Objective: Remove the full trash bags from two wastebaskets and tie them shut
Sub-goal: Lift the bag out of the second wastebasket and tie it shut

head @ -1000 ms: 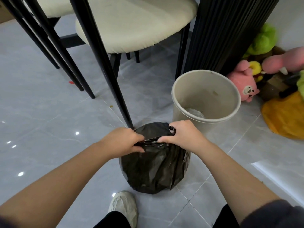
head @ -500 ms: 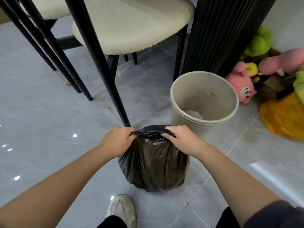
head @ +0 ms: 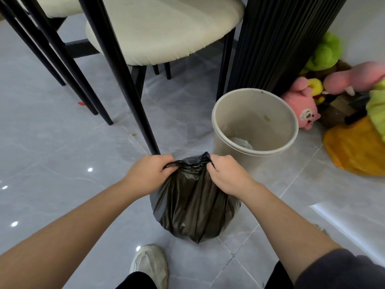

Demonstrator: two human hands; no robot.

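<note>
A full black trash bag [head: 194, 207] stands on the grey tiled floor in front of me. My left hand [head: 149, 174] grips the gathered top of the bag on its left side. My right hand [head: 226, 174] grips the top on its right side, and a small black tip of plastic sticks up beside it. The plastic between my hands is bunched into a tight band. Just behind the bag, to the right, stands a beige wastebasket [head: 290, 124] with no bag in it; something pale lies at its bottom.
A cream-seated chair [head: 158, 32] with black legs stands ahead, one leg [head: 133, 97] ending just behind my left hand. A black ribbed column [head: 279, 38] rises behind the basket. Plush toys [head: 306, 105] and a yellow cushion [head: 354, 149] lie at right. My white shoe [head: 149, 265] is below the bag.
The top of the bag has been drawn in from a wide opening to a tight bunch. My hands have lifted slightly and pulled the plastic taut, and a tip now sticks up.
</note>
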